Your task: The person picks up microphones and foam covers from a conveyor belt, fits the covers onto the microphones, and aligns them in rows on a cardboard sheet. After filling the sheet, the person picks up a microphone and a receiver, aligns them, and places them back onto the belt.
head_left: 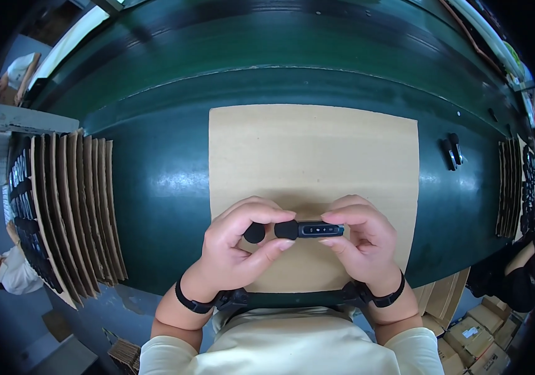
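Both hands are working close under the head camera, over a sheet of brown cardboard (314, 150) that is lying on a dark green table (155, 181). Fingers of the left hand (239, 247) are curling narrowly around a small round black cap (255, 233), with the thumb and forefinger pinching toward the rounded end of a slim black device (311, 230). That device is lying level between the two hands, just above the cardboard. Thumb and forefinger of the right hand (361, 240) are gripping its other end. A black band is sitting on each wrist. Off to the left, cardboard trays (73, 206) are standing in a row on edge, holding dark parts. Two small black pieces (452, 150) are resting on the table at the right, well apart from the hands.
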Tool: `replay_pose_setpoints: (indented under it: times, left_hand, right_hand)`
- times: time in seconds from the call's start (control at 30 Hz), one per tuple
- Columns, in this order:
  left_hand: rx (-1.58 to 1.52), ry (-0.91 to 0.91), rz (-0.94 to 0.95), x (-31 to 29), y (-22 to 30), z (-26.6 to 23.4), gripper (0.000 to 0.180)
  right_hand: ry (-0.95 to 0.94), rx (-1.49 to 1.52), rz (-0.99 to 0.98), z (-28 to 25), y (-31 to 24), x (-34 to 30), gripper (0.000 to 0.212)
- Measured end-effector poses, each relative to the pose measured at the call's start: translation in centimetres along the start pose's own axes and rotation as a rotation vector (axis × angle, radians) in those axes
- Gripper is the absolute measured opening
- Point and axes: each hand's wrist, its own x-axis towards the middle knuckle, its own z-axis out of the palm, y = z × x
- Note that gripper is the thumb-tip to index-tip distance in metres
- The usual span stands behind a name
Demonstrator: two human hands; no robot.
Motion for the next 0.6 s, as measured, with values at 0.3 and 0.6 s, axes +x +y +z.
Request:
replay_pose_setpoints:
  times: [0.3,0.6]
  left_hand:
    - [0.156,-0.064,0.084,0.46,0.43,0.50,0.035]
    - [0.206,-0.075,0.157,0.65,0.40,0.78,0.032]
  right_hand:
    - [-0.019,-0.074,-0.079,0.03,0.02,0.09,0.026]
    - [-0.056,-0.009,-0.065,-0.24,0.31,-0.12,0.028]
